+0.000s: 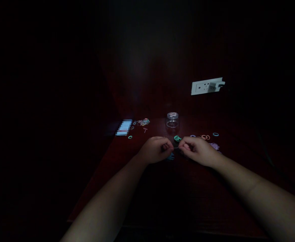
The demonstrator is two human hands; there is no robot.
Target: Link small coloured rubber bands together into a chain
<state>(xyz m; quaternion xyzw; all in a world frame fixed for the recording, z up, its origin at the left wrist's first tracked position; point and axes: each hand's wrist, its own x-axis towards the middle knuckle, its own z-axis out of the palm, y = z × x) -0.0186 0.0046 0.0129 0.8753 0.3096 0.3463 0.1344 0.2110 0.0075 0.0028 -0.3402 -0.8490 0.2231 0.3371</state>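
Observation:
Pinched between the fingertips of my left hand point(157, 149) and my right hand point(198, 150) is a thin pale elastic band point(176, 148), a short stretch of it showing in the gap. Both hands are closed and hover low over the table. Green hair ties point(177, 138) lie just beyond the fingertips. Blue hair ties point(171, 156) are partly hidden under my left hand. Behind my right hand are orange hair ties point(205, 137), and a purple pile point(215, 146) sits by its wrist.
A clear lidded jar point(172, 122) stands at the back of the dark red table point(127, 174). Left of it are a mixed heap of small bands point(143, 122) and a lit phone point(124, 127). A blue hair tie point(215, 134) lies right. A wall socket point(206, 86) holds a plug.

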